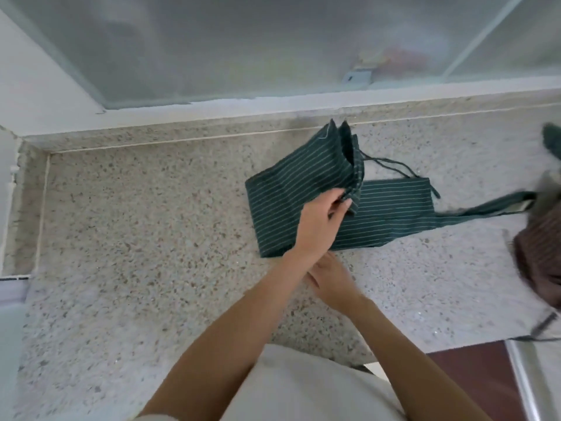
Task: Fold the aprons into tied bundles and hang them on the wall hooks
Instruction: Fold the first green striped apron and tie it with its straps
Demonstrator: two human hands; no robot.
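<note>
Head view: green striped apron [391, 208] lay on the speckled stone counter [151, 238], center-right, already folded into a long narrow strip running L→R. Its left end was lifted and doubled back over the strip, corners standing up toward the frosted window [243, 41]. Wide strap [485, 208] trailed off the right end; thin tie cord [391, 165] looped out along the far edge, near the fold.

Left hand [318, 223] pinched the raised flap's edge btw thumb and fingertips, fingers curled on the fabric. Probably held up like that so the end can be rolled/folded along the strip, w/ strap left free at the far end for tying the bundle — my read, not seen.

Right hand [331, 278] sat just below the left, near the strip's near edge, wrist crossed under the left forearm. Fingers hidden behind the left wrist, so can't tell if spread, curled, or holding cloth. Likely steadying the near corner.

Both forearms reached fwd from the body, converging at the apron's left end; left arm on top.

More fabric at far right: brown ribbed item [537, 259] and a dark blurred bit [551, 138] at frame edge, too smeared to ID. No wall hooks in view.
</note>
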